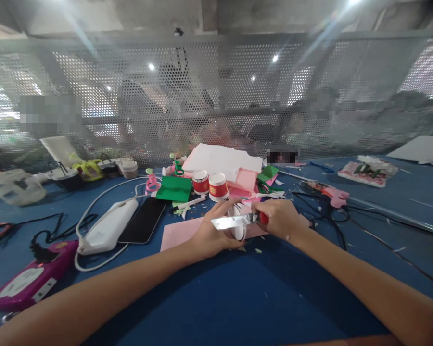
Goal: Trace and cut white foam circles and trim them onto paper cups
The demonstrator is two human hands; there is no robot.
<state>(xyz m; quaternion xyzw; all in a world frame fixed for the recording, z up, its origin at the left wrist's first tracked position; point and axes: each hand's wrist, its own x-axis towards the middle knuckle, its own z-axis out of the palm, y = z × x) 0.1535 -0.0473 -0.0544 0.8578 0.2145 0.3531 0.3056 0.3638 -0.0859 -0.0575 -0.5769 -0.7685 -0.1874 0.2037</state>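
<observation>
At the middle of the table, my left hand (213, 234) is wrapped round a small white paper cup (239, 233), its round opening facing me. My right hand (278, 219) grips a red-handled knife (229, 221). The knife's silver blade points left and crosses in front of the cup; I cannot tell whether it touches it. Under my hands lies a pink paper sheet (175, 234). Two red and white paper cups (218, 187) stand just beyond, beside a folded green paper (173, 188) and a marker (193, 203).
A black phone (143, 222), a white power bank (110, 226) with a looped cable and a purple power strip (32, 278) lie left. A pink glue gun (335, 196) with black cords is at right. White paper sheets (220, 158) and a perforated metal screen (216, 96) stand behind.
</observation>
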